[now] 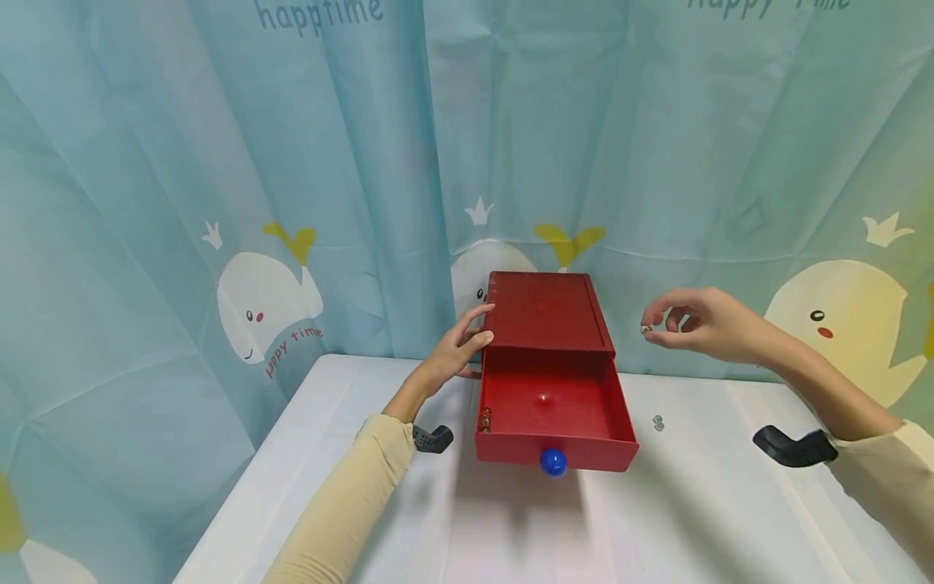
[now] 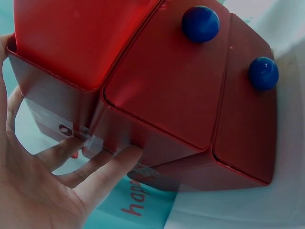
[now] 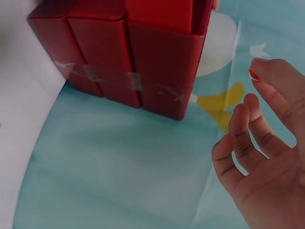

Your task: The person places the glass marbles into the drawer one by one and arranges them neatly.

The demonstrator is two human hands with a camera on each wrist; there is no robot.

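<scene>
A red drawer cabinet [image 1: 547,312] stands on the table with its top drawer [image 1: 547,401] pulled out. Several small brass-coloured pieces [image 1: 485,419] lie in that drawer's left front corner. My left hand [image 1: 448,357] rests against the cabinet's left side, fingers spread, one fingertip at the top edge. In the left wrist view, its fingers touch the red side wall [image 2: 157,155]. To the right of the cabinet, in the air, my right hand [image 1: 700,324] pinches a small gold-coloured piece [image 1: 645,329] between thumb and forefinger. The fingers mostly hide that piece in the right wrist view.
Small silvery round pieces [image 1: 659,422] lie on the white table [image 1: 693,503] right of the drawer. Blue knobs [image 2: 200,24] stick out from the drawer fronts. Clear tape [image 3: 136,81] runs across the cabinet's side. A patterned curtain [image 1: 350,162] hangs close behind.
</scene>
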